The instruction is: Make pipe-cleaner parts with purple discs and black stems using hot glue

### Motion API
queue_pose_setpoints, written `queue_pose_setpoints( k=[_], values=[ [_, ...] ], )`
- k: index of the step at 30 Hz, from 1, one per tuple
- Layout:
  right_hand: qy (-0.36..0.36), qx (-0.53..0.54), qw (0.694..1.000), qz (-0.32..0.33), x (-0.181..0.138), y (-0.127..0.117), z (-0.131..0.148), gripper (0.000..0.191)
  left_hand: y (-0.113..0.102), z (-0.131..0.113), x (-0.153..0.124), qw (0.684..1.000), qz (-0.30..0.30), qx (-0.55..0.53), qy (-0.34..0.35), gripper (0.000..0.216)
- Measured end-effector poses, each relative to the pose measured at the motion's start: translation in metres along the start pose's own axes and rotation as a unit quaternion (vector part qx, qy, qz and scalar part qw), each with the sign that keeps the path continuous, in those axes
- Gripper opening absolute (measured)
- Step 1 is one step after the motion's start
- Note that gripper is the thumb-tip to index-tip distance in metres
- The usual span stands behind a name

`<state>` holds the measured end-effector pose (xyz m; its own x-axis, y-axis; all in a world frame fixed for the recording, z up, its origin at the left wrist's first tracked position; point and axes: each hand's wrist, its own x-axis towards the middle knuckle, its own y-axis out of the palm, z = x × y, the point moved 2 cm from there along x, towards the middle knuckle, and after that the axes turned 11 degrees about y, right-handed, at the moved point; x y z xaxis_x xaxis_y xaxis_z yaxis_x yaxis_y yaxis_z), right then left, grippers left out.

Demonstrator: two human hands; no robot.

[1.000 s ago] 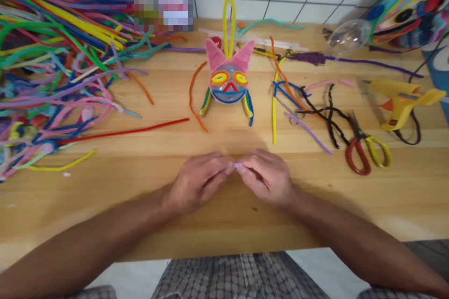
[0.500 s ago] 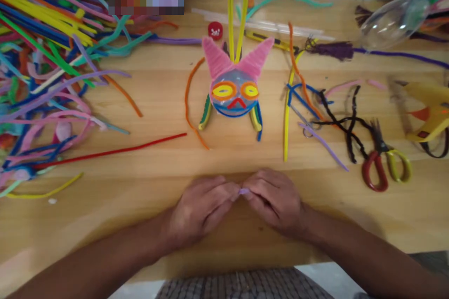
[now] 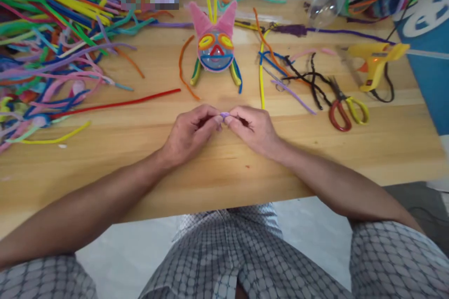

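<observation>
Head view: gripping a short purple pipe cleaner (image 3: 225, 115) with fingers pinched tight on it, from one side with left hand (image 3: 189, 133) and from the other with right hand (image 3: 254, 131), just in front of the pink-eared toy (image 3: 215, 62). Cannot tell the exact shape of the part hidden in the pinch. Showing on the table (image 3: 196, 184), just left of the toy, a curved orange strip (image 3: 180, 63), then a long red strip (image 3: 119, 103) and a big heap of coloured pipe cleaners (image 3: 75, 49). Showing to the right of the toy a yellow strip (image 3: 261, 79), some crossed black strips (image 3: 313, 74), then scissors (image 3: 340, 97) and, farthest from it, a yellow glue gun (image 3: 374, 58)
</observation>
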<state>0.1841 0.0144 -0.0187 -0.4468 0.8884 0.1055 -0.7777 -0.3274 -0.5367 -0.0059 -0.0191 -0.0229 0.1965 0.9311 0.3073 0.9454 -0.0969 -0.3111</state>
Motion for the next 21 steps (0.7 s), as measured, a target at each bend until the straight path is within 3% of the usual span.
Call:
queue_pose_setpoints(
  k=[9,21],
  values=[
    [-0.021,0.015,1.0,-0.011,0.0008,0.0018,-0.0039,0.027,-0.0008,-0.0002,0.001,1.0,0.017,0.002,0.007,0.023],
    [0.016,0.01,1.0,-0.014,-0.0031,-0.0013,0.0,0.026,-0.0001,-0.0071,0.0042,1.0,0.029,0.004,0.01,0.02]
  ],
)
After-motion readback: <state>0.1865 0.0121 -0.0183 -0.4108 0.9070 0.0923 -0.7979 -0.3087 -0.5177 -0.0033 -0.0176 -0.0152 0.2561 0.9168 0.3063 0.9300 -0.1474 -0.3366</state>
